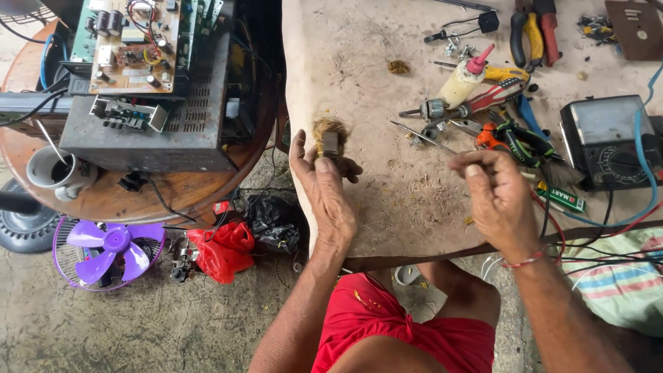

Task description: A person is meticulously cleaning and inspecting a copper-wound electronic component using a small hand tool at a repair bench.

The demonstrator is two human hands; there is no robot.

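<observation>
- The left hand is closed on a small dark rectangular part wrapped in a tuft of brownish fibres, held upright at the near left of the pale, worn work board.
- The right hand, fingertips pressed together as if pinching something too small to make out, hovers to the right of it, well apart.
- A thin metal probe lies between them, pointing far-left.

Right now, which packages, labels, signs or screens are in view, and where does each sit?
Meter: right edge of the worktable, dark box, pale glass dial window above a round selector.
Small packet: in front of the meter, flat, green with white panel.
Squeeze bottle: among the tools, pale yellow, red nozzle, no label visible.
</observation>
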